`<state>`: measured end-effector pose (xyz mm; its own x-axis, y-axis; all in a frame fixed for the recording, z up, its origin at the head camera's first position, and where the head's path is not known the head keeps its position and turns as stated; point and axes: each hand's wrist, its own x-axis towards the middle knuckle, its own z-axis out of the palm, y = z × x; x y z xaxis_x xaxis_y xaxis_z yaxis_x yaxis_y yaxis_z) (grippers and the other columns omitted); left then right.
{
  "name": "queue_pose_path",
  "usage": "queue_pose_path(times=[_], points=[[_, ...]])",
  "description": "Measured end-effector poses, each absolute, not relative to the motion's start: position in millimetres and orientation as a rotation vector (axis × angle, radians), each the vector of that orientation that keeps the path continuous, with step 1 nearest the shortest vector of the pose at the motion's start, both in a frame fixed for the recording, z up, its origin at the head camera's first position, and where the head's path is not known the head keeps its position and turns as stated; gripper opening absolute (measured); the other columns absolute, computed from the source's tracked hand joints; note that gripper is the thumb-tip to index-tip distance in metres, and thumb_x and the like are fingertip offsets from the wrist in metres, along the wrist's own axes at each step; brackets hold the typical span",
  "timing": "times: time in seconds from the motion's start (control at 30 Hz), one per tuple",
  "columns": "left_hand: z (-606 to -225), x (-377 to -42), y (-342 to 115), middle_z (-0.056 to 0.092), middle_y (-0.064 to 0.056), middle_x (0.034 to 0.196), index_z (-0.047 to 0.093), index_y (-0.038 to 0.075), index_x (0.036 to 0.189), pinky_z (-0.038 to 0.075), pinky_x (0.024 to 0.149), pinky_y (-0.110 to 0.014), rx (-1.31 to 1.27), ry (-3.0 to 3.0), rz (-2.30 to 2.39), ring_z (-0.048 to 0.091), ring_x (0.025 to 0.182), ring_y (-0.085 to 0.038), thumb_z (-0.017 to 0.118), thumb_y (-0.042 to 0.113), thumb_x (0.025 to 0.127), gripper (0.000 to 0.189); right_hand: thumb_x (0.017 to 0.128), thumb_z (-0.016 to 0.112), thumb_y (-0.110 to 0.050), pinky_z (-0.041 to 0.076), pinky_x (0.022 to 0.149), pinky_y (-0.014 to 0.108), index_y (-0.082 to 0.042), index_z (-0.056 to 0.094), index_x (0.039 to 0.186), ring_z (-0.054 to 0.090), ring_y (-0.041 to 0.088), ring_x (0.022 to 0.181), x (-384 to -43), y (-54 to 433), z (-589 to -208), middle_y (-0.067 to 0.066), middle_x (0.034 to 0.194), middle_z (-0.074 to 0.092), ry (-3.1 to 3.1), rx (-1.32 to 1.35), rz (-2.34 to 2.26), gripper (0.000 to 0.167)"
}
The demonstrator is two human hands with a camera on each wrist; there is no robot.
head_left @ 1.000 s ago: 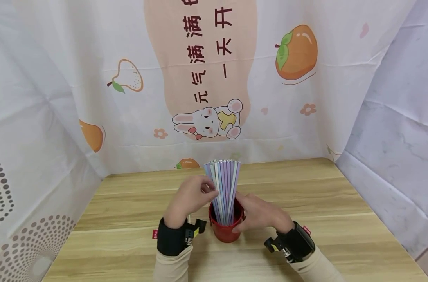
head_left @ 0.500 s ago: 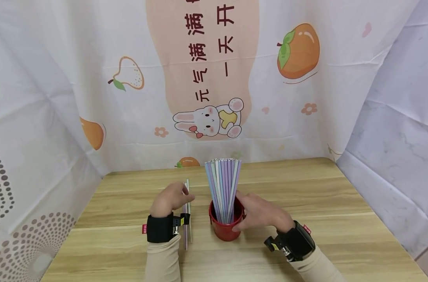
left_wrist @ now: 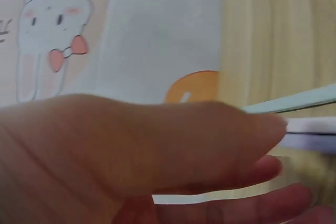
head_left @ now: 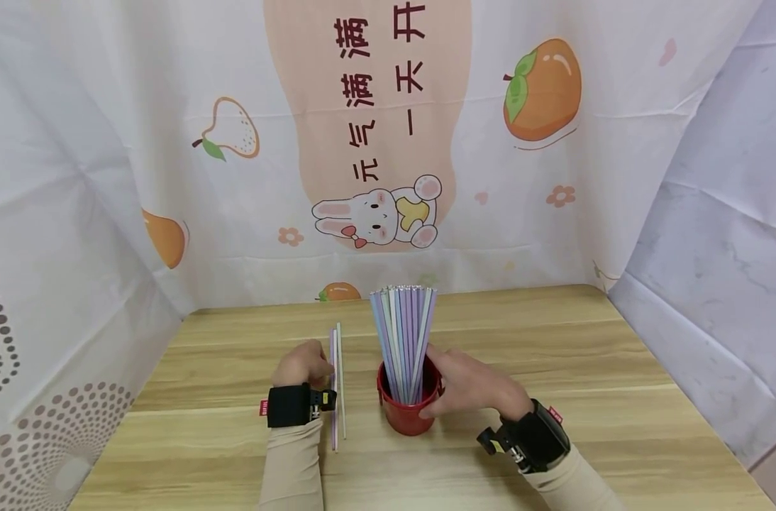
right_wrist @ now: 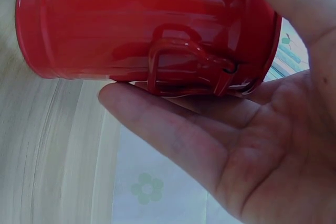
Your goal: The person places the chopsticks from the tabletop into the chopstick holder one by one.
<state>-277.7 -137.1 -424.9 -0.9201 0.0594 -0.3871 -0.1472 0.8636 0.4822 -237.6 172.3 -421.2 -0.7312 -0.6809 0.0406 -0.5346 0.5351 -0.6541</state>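
In the head view, a small red metal bucket (head_left: pixel 408 417) stands upright on the table, holding a bundle of pastel straws (head_left: pixel 401 341). My right hand (head_left: pixel 477 383) grips the bucket from the right, thumb on the near side and fingers round the far side. The right wrist view shows its looped side handle (right_wrist: pixel 178 59) by my fingers. Left of the bucket lie a pale green straw (head_left: pixel 341 383), a purple straw (left_wrist: pixel 310 142) and a white straw (left_wrist: pixel 312 125). Beside these is my left hand (head_left: pixel 301 363), thumb tip at the white straw, with a gap between thumb and fingers.
A wood-grain table (head_left: pixel 554 341) lies under everything. Behind it hangs a white curtain (head_left: pixel 235 213) printed with fruit and a rabbit. More cloth hangs along the left, and a marble-patterned sheet (head_left: pixel 726 213) borders the right.
My left hand has moved left from the bundle to the straws on the table, then slightly down beside them. The pale green straw now lies near the others. My right hand stays on the bucket.
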Motion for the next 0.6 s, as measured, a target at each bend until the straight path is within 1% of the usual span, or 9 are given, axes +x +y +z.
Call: queue_pose_path(times=[0.07, 0.1, 0.17, 0.27, 0.37, 0.5, 0.6], points=[[-430.0, -280.7, -135.9, 0.057, -0.005, 0.069, 0.064, 0.001, 0.079, 0.040, 0.054, -0.027, -0.083, 2.653, 0.733, 0.052, 0.061, -0.018, 0.066, 0.003, 0.084, 0.006, 0.077, 0.091, -0.028, 0.057, 0.101, 0.033, -0.013, 0.033, 0.155, 0.069, 0.017, 0.118, -237.8, 173.0, -421.7, 0.006, 0.132, 0.071, 2.554, -1.043, -0.977, 0.099], [-432.2, -282.1, -135.1, 0.059, -0.007, 0.073, 0.062, 0.001, 0.082, 0.041, 0.055, -0.027, -0.091, 2.658, 0.734, 0.054, 0.064, -0.019, 0.067, 0.002, 0.083, 0.005, 0.077, 0.091, -0.029, 0.057, 0.101, 0.033, -0.013, 0.034, 0.155, 0.070, 0.017, 0.118, -237.9, 173.3, -421.8, 0.006, 0.131, 0.071, 2.553, -1.045, -0.979, 0.098], [-435.5, -285.0, -134.8, 0.061, -0.009, 0.077, 0.063, 0.001, 0.084, 0.042, 0.055, -0.028, -0.104, 2.673, 0.745, 0.056, 0.067, -0.021, 0.068, 0.001, 0.079, 0.008, 0.077, 0.091, -0.030, 0.058, 0.099, 0.032, -0.012, 0.037, 0.152, 0.070, 0.017, 0.116, -238.3, 173.0, -421.4, 0.006, 0.130, 0.072, 2.555, -1.051, -0.977, 0.094], [-439.6, -288.5, -134.6, 0.062, -0.009, 0.076, 0.062, 0.002, 0.082, 0.042, 0.054, -0.028, -0.116, 2.695, 0.753, 0.057, 0.066, -0.021, 0.069, 0.002, 0.078, 0.008, 0.077, 0.091, -0.031, 0.058, 0.098, 0.032, -0.011, 0.040, 0.149, 0.070, 0.017, 0.115, -238.9, 172.8, -420.4, 0.007, 0.128, 0.072, 2.558, -1.046, -0.973, 0.091], [-442.6, -290.4, -134.1, 0.067, -0.010, 0.070, 0.065, 0.001, 0.077, 0.043, 0.052, -0.027, -0.156, 2.702, 0.780, 0.061, 0.060, -0.019, 0.071, 0.003, 0.078, 0.006, 0.077, 0.092, -0.031, 0.058, 0.098, 0.032, -0.012, 0.039, 0.150, 0.070, 0.017, 0.115, -239.4, 172.8, -419.7, 0.007, 0.129, 0.072, 2.557, -1.037, -0.971, 0.092], [-446.7, -290.7, -133.2, 0.067, -0.012, 0.071, 0.065, -0.001, 0.080, 0.045, 0.051, -0.028, -0.210, 2.726, 0.799, 0.062, 0.060, -0.021, 0.077, 0.006, 0.075, 0.015, 0.076, 0.092, -0.031, 0.058, 0.099, 0.033, -0.012, 0.037, 0.152, 0.070, 0.018, 0.117, -239.5, 172.8, -419.5, 0.008, 0.130, 0.072, 2.549, -1.037, -0.975, 0.095], [-450.3, -290.5, -133.8, 0.064, -0.011, 0.078, 0.063, -0.001, 0.086, 0.047, 0.055, -0.031, -0.223, 2.756, 0.778, 0.060, 0.067, -0.023, 0.081, 0.010, 0.071, 0.026, 0.076, 0.092, -0.031, 0.058, 0.099, 0.033, -0.012, 0.037, 0.152, 0.070, 0.019, 0.117, -239.3, 172.8, -420.2, 0.008, 0.130, 0.071, 2.546, -1.037, -0.973, 0.096]])
